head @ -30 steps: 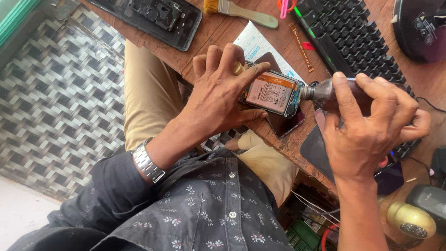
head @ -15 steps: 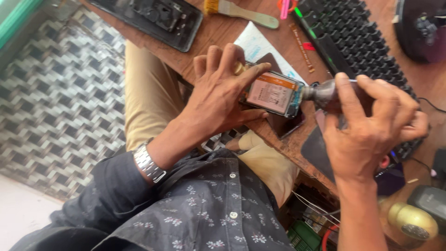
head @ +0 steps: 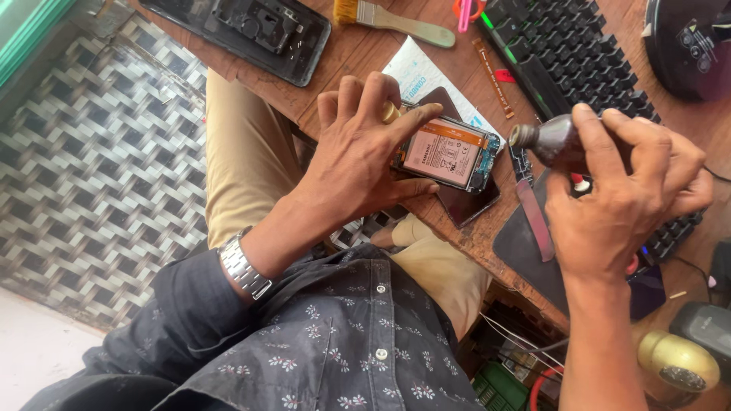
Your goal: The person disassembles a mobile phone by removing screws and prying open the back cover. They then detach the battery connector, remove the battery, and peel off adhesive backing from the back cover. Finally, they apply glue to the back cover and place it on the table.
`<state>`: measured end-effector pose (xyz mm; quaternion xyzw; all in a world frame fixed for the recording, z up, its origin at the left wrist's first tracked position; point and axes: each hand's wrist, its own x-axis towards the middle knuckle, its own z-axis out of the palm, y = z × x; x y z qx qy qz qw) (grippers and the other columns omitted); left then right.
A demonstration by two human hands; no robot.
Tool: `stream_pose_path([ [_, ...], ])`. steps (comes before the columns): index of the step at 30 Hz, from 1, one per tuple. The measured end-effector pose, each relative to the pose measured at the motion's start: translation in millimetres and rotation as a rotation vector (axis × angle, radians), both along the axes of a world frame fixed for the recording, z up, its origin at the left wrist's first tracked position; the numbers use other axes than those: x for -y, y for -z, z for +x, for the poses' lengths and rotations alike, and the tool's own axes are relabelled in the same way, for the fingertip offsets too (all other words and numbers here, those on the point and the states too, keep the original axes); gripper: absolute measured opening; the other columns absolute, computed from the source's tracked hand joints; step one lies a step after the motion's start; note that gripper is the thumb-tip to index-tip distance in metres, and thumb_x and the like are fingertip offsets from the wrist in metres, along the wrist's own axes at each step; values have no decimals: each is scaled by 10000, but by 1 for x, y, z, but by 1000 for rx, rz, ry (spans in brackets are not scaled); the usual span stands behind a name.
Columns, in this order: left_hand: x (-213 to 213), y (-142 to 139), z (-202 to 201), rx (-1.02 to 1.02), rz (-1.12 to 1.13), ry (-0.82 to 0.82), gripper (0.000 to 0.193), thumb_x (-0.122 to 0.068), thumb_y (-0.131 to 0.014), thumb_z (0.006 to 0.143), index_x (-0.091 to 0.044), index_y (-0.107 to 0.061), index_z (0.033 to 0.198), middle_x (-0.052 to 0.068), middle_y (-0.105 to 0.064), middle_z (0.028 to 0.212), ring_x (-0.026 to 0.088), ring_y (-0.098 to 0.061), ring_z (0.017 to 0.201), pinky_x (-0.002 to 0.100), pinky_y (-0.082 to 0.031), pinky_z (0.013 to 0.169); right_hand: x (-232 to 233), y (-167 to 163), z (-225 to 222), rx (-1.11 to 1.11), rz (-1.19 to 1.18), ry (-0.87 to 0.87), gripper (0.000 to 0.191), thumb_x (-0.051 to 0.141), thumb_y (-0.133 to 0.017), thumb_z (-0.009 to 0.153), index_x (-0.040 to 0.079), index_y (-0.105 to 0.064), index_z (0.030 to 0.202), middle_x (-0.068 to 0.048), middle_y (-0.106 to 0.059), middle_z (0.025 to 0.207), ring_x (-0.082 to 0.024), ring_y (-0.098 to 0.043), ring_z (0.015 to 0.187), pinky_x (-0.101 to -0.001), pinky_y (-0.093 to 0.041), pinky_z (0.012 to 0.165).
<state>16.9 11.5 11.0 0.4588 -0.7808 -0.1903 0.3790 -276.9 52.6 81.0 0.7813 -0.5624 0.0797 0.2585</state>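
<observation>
My left hand [head: 362,164] grips an opened phone [head: 449,152] at the wooden table's edge, its pale battery and circuit board facing up. A dark phone back cover [head: 468,202] lies under it. My right hand [head: 624,198] holds a small dark brown bottle [head: 548,141], tilted with its open mouth pointing left toward the phone but a short gap away from it. A flat metal blade tool [head: 533,217] lies on a dark mat below the bottle.
On the wooden table [head: 358,57] lie a black phone frame [head: 251,30], a small brush [head: 396,19], a black keyboard [head: 579,57] and a white packet [head: 415,72]. A patterned tiled floor [head: 99,167] is at left. Wires and gear sit under the table at lower right.
The bottle's mouth was touching the phone's right end; my right hand has now drawn the bottle back to the right. My left hand still holds the phone.
</observation>
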Motion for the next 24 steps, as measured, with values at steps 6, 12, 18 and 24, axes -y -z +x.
stream_pose_path([
  [6, 0, 2, -1, 1, -10, 5, 887, -583, -940, 606, -238, -643, 1366, 107, -456, 1191, 318, -395, 1147, 489, -317, 989, 5, 7, 1, -81, 13, -11, 554, 48, -759, 823, 243, -712, 1339, 59, -580, 1333, -156, -460, 1338, -385, -213, 1189],
  [12, 0, 3, 0, -1, -6, 6, 862, -554, -938, 627, -240, -644, 1375, 111, -458, 1209, 317, -398, 1143, 484, -317, 955, 8, 7, 2, -61, 20, -13, 523, 73, -773, 870, 235, -703, 1363, 52, -576, 1353, -169, -445, 1353, -404, -210, 1182],
  [18, 0, 1, 2, 11, -21, 1, 870, -566, -934, 628, -230, -641, 1375, 106, -465, 1192, 319, -399, 1135, 482, -316, 958, 8, 3, 4, -52, 43, -21, 558, 79, -775, 824, 235, -705, 1356, 41, -576, 1341, -181, -448, 1352, -417, -212, 1170],
  [24, 0, 1, 3, 7, -14, 6, 875, -568, -936, 619, -230, -640, 1371, 107, -466, 1194, 315, -402, 1138, 478, -316, 953, 9, 1, 3, -48, 18, -10, 572, 61, -762, 829, 243, -704, 1368, 52, -572, 1365, -166, -437, 1348, -388, -219, 1174],
])
